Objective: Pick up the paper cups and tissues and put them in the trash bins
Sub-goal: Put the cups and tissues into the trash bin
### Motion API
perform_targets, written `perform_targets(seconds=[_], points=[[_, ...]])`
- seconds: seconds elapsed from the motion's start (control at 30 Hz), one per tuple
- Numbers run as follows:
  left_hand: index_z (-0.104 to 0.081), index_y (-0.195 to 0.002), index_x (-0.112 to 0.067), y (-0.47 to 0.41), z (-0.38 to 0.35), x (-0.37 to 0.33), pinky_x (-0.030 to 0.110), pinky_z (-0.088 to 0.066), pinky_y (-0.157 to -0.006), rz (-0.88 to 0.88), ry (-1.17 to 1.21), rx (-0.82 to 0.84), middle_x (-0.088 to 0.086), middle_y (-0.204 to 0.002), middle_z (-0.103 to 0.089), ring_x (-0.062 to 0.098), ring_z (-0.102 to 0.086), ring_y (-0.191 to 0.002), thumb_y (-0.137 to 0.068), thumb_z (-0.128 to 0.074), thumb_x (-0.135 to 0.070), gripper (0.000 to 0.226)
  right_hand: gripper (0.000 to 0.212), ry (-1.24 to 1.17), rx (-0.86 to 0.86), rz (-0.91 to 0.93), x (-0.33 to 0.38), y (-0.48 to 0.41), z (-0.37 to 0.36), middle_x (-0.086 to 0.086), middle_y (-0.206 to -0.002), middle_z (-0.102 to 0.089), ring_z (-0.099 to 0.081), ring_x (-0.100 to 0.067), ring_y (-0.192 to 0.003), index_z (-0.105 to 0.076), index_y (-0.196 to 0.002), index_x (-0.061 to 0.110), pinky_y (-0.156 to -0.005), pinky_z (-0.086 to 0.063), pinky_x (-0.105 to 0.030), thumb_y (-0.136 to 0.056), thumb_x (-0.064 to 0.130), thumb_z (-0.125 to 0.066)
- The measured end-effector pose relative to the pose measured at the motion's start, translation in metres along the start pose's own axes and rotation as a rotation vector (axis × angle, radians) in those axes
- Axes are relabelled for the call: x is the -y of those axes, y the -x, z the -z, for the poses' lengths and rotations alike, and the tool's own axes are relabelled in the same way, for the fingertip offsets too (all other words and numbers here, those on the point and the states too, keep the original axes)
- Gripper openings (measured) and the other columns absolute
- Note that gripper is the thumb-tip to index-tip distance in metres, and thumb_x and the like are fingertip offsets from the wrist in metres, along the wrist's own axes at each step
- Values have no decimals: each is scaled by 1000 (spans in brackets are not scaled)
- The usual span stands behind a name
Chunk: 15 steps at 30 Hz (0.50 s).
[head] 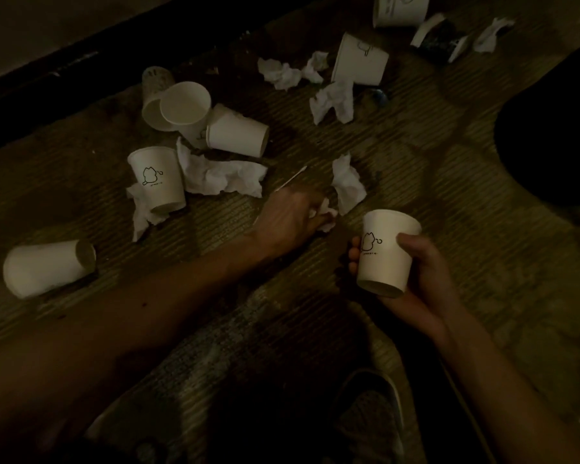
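Down on the dim carpet, my left hand is stretched forward with fingers curled round a small crumpled tissue; I can't tell whether it's lifted or touching the floor. My right hand grasps a paper cup upright, thumb on one side and fingertips on the other, off the floor, cat drawing facing me. Just beyond the left hand lies another tissue, and a thin white stick sits beside my knuckles. Far left, a plain cup lies on its side. Further up, a cat-print cup is tipped over on a tissue, touching a big flat tissue. Behind those sits a cluster of cups, one open mouth facing up and one on its side. Toward the top right there are more crumpled tissues, a torn-looking tissue, a tilted cup, a cup at the frame edge, a dark cup and a tissue past it. A shoe shows at the bottom. It's too dark to make out the black shape at the right.
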<state>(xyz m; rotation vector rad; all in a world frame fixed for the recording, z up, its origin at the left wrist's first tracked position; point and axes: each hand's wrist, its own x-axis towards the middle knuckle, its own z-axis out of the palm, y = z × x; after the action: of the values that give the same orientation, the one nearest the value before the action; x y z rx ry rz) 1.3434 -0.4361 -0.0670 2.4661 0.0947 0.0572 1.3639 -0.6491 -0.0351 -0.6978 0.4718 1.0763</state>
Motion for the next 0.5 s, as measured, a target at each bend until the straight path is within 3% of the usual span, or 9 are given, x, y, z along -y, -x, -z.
perform_targets(seconds=[0.07,0.17,0.23,0.3,0.37,0.43,0.5], points=[[-62,-90,-6,-9,-4,-11,23,-28,-59,32,55,-41,6,-81,-63,21,-58,-71,-88,-71,-34,30,73,-10,-9,19,4,1,-1,-15,-109,-66,-67,-25,-95,-60,-123,2,-82,-57,-37,-56,26,-76],[-50,-120,-12,-27,-11,-21,26,-37,-61,111,164,-41,3,-97,-63,19,-60,-80,-88,-66,-45,49,70,5,-1,58,13,3,-1,-15,-103,-67,-66,-26,-95,-56,-126,5,-85,-56,-37,-61,26,-73],[-38,-142,-21,-40,-14,-21,33,-48,-77,144,173,62,12,-117,-64,27,-62,-99,-90,-63,-48,64,71,11,-35,83,19,3,0,-15,-97,-69,-67,-26,-92,-56,-126,6,-83,-56,-38,-61,26,-75],[-23,-153,-30,-51,-17,-18,37,-43,-95,146,102,224,16,-134,-57,32,-58,-115,-92,-61,-47,73,76,-1,-83,99,24,2,1,-15,-94,-68,-67,-26,-87,-54,-128,6,-81,-55,-38,-59,26,-77],[-32,-150,-29,-56,-20,-16,31,-39,-93,169,36,333,14,-135,-57,32,-56,-118,-91,-63,-44,68,79,-17,-112,106,27,1,3,-15,-96,-66,-66,-25,-86,-52,-131,7,-83,-54,-39,-60,27,-78],[-54,-135,-22,-58,-23,-13,24,-39,-82,185,14,325,6,-120,-64,25,-59,-110,-90,-65,-42,51,78,-17,-132,105,27,3,6,-13,-98,-67,-66,-25,-87,-52,-132,8,-87,-53,-40,-62,26,-79],[-68,-116,-19,-56,-24,-10,19,-32,-71,162,18,283,-7,-103,-59,14,-57,-97,-91,-63,-42,34,75,-8,-159,117,26,5,10,-13,-98,-70,-69,-24,-87,-54,-130,9,-86,-54,-41,-63,27,-81]])
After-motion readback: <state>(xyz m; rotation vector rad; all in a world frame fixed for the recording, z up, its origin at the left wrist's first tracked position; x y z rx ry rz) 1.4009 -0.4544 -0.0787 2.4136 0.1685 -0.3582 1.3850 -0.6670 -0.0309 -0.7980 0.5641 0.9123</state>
